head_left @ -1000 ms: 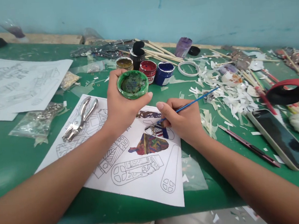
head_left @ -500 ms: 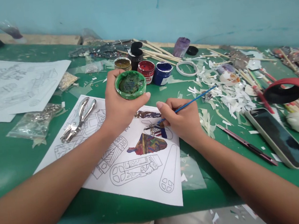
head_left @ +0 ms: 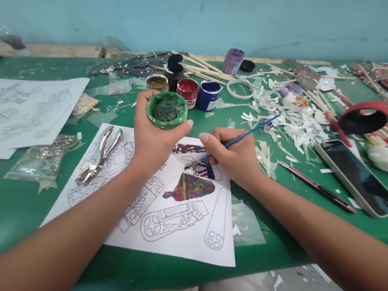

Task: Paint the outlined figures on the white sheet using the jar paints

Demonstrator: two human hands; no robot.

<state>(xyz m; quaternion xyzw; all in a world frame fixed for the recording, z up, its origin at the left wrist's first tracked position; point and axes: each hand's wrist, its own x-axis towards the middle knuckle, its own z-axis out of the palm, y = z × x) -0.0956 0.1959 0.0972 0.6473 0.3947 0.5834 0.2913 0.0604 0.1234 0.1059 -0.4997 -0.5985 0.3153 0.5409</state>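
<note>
Left hand (head_left: 153,142) still holding green cup (head_left: 169,122), right hand (head_left: 237,157) still pinching blue brush (head_left: 263,124), view shifted slightly

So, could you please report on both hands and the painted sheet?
Left hand holding green pot. Right hand holding brush, tip at sheet. Sheet partly painted. Punch lying on it.

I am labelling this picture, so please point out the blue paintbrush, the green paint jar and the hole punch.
Blue paintbrush (head_left: 257,128), head view, on the handle.
Green paint jar (head_left: 169,122), head view, on the front wall.
Hole punch (head_left: 94,163), head view, on the body.
</note>
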